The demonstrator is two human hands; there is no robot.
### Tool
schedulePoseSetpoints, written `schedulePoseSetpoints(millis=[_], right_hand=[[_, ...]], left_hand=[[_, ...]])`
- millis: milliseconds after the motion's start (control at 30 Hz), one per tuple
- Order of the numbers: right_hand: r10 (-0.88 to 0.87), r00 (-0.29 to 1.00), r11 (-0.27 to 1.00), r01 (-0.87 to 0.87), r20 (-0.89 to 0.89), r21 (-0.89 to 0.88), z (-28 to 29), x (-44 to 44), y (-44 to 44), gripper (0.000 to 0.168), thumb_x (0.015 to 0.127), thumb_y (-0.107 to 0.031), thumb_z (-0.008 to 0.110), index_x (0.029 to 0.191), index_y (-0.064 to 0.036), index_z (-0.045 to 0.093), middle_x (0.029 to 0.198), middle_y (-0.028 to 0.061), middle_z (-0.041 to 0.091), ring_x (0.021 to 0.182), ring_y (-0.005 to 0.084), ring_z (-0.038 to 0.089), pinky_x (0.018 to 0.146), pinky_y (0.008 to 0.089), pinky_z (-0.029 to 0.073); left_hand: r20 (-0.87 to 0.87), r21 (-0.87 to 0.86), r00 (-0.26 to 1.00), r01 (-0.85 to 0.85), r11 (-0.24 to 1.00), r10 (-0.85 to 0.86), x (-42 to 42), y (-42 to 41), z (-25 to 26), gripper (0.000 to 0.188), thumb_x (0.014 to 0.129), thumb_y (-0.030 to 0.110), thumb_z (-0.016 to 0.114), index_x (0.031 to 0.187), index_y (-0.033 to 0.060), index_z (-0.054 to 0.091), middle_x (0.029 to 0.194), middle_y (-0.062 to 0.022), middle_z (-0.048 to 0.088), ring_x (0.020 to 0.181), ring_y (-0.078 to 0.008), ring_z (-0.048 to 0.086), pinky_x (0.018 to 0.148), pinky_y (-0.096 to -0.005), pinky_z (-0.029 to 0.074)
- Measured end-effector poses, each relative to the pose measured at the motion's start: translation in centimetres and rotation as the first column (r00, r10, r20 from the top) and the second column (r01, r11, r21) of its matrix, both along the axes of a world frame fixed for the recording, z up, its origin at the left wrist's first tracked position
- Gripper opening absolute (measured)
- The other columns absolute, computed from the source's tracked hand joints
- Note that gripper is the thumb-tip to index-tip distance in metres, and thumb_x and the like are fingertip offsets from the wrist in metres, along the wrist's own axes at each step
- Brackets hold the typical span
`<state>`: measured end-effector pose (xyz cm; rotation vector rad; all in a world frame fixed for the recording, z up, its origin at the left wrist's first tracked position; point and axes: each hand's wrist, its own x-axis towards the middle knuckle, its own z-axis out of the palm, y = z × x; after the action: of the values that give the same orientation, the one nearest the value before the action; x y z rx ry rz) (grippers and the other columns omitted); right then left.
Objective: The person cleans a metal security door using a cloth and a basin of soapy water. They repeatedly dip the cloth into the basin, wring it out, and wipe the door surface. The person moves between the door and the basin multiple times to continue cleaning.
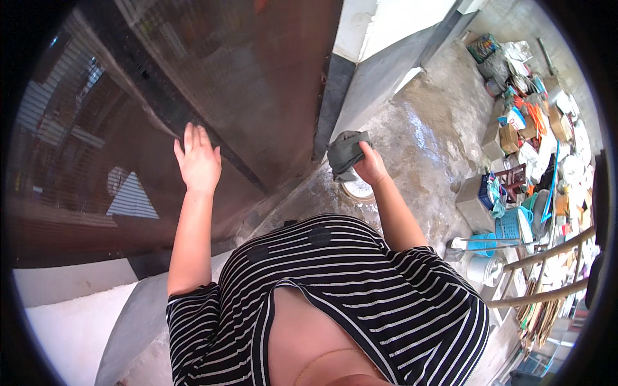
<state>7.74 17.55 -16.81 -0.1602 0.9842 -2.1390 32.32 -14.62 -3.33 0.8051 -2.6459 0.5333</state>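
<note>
My left hand is at the dark middle strip of a glossy brown door. Its palm faces the door, the thumb stands apart, and nothing is in it. Whether the palm presses on the surface I cannot tell. A folded dark grey cloth is in my right hand, pinched under the thumb and bunched in front of the fingers. Below that hand, on the wet floor, stands a round light-coloured container, partly hidden by the hand and cloth. The door panel mirrors the surroundings.
Along the right wall lies a heap of cardboard boxes, bags and a blue plastic basket. A wooden ladder leans at the right. The concrete floor has wet patches. A grey-and-white wall adjoins the door.
</note>
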Motion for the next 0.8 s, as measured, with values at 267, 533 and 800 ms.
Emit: schedulePoseSetpoints(millis=[267,533,800], right_hand=[[0.111,0.987,0.917,-0.148,-0.120,-0.369,6.3,0.5,-1.6,0.059,0.093,-0.039,0.059,0.137,-0.002,0.045,0.138,0.0120,0.053,0.128,0.0271,0.048,0.113,0.0446,0.030],[0.445,0.819,0.687,-0.572,-0.362,-0.448,13.0,3.6,-8.7,0.073,0.080,-0.042,0.075,0.137,-0.005,0.048,0.135,0.0105,0.054,0.123,0.0237,0.052,0.104,0.0417,0.042],[0.435,0.855,0.707,-0.519,-0.283,-0.481,10.3,4.0,-10.0,0.062,0.084,-0.031,0.074,0.134,-0.004,0.051,0.134,0.0108,0.056,0.123,0.0243,0.054,0.106,0.0439,0.040]], left_hand=[[-0.443,0.605,0.892,0.224,0.764,0.089,-0.8,3.3,3.0,0.035,0.088,0.020,0.067,0.116,-0.0007,0.061,0.119,-0.0168,0.063,0.120,-0.0320,0.054,0.104,-0.0403,0.041],[-0.545,0.729,0.762,0.637,0.251,-0.350,-3.9,8.5,1.0,0.073,0.081,0.027,0.075,0.141,-0.0005,0.042,0.137,-0.0250,0.049,0.130,-0.0345,0.047,0.109,-0.0397,0.037],[-0.519,0.818,0.855,0.496,-0.291,-0.004,-2.2,7.2,-4.1,0.030,0.097,0.023,0.061,0.117,0.0004,0.061,0.107,-0.0085,0.068,0.104,-0.0176,0.062,0.091,-0.0324,0.047]])
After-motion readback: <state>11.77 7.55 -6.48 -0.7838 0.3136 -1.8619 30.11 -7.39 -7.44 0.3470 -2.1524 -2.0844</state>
